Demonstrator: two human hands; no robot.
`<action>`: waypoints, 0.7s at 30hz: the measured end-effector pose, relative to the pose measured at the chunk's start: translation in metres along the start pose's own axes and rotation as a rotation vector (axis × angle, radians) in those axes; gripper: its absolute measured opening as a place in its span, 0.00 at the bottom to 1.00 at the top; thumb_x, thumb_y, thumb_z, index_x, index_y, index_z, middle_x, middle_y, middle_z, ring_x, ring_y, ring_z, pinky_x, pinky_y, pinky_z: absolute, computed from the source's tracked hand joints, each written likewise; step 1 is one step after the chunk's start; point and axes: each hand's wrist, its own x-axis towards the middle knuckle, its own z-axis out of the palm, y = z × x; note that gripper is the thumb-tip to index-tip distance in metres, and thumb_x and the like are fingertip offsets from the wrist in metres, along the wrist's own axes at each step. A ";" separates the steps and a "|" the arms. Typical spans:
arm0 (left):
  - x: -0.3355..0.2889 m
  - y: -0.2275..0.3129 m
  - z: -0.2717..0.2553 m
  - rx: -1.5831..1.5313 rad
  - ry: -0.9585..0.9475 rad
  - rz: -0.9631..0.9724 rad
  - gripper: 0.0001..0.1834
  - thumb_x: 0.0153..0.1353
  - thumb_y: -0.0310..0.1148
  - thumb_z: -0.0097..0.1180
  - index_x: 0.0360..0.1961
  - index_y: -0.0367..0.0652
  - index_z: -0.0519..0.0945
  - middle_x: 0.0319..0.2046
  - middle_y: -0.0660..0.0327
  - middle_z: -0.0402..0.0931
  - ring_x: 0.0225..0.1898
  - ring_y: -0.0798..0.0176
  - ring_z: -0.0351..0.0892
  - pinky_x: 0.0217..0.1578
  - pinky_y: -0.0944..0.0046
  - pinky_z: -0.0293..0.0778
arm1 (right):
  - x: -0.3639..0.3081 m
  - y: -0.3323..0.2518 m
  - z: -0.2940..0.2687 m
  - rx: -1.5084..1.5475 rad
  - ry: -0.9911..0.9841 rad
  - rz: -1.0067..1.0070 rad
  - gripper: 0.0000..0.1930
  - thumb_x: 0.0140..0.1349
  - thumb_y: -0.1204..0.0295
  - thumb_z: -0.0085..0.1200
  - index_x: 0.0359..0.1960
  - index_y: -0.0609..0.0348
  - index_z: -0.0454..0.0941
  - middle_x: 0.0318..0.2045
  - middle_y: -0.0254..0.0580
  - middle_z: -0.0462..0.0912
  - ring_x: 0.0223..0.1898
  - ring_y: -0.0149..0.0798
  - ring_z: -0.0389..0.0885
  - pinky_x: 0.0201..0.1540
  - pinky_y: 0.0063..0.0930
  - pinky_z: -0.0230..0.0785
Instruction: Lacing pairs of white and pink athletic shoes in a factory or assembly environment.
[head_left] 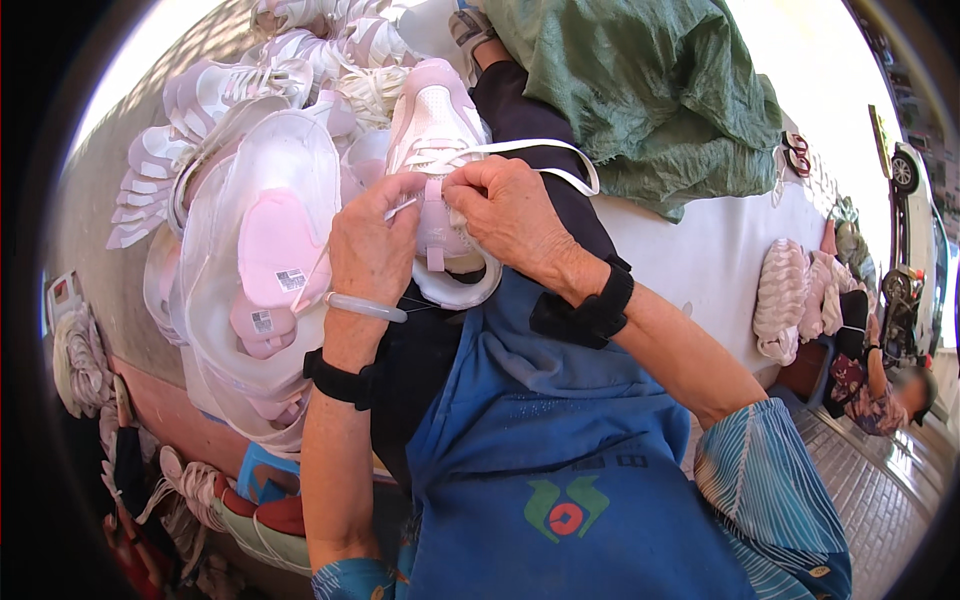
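Observation:
A pink and white sneaker (pixel 437 108) rests in front of me, its toe pointing away. My left hand (pixel 372 240) is closed at the left side of the shoe's opening, pinching a white shoelace end that shows below the fingertips. My right hand (pixel 518 218) is closed at the other side of the pink tongue (pixel 434 222), thumb and fingers pressed together at the upper eyelets. From the lacing a white shoelace (pixel 570 150) loops out to the right and runs back behind my right hand. What exactly the right fingertips grip is partly hidden.
Left of the sneaker lie clear plastic bags (pixel 215 290) with pink insoles (pixel 288 245) and many more sneakers (pixel 235 88). A green cloth (pixel 640 90) covers something at the far right. Other people sit nearby, one at the right (pixel 880 395) beside a pile of shoes (pixel 780 295).

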 end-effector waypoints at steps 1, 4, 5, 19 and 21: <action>0.000 -0.001 0.000 -0.012 0.000 -0.003 0.14 0.56 0.26 0.53 0.44 0.41 0.82 0.37 0.48 0.83 0.40 0.48 0.83 0.43 0.58 0.76 | -0.001 -0.001 0.001 -0.177 0.054 -0.141 0.09 0.57 0.72 0.51 0.28 0.65 0.82 0.28 0.55 0.82 0.32 0.54 0.81 0.37 0.41 0.72; 0.000 0.000 0.001 -0.026 0.000 -0.009 0.14 0.56 0.26 0.54 0.44 0.41 0.82 0.37 0.49 0.83 0.40 0.49 0.83 0.43 0.59 0.76 | -0.002 -0.005 -0.001 -0.198 0.033 -0.165 0.08 0.59 0.75 0.48 0.32 0.66 0.78 0.31 0.58 0.79 0.36 0.58 0.79 0.39 0.46 0.71; 0.000 0.000 0.001 -0.030 -0.001 -0.012 0.14 0.56 0.26 0.54 0.44 0.41 0.82 0.38 0.49 0.83 0.41 0.50 0.83 0.43 0.59 0.76 | -0.001 -0.008 -0.002 -0.197 0.033 -0.165 0.08 0.59 0.75 0.48 0.32 0.66 0.78 0.31 0.58 0.79 0.36 0.58 0.79 0.39 0.46 0.71; -0.001 -0.002 0.000 0.130 0.015 0.079 0.11 0.58 0.27 0.57 0.44 0.43 0.81 0.35 0.50 0.83 0.38 0.51 0.83 0.39 0.59 0.76 | 0.004 -0.017 -0.005 -0.617 -0.087 -0.251 0.08 0.51 0.76 0.55 0.31 0.68 0.78 0.31 0.57 0.80 0.34 0.58 0.82 0.36 0.46 0.75; 0.000 -0.001 -0.002 0.167 -0.009 0.088 0.12 0.58 0.26 0.57 0.44 0.42 0.80 0.36 0.52 0.83 0.38 0.56 0.84 0.39 0.62 0.77 | 0.013 -0.008 -0.008 -0.421 -0.111 -0.183 0.07 0.51 0.75 0.54 0.29 0.68 0.79 0.29 0.56 0.81 0.32 0.55 0.83 0.36 0.44 0.75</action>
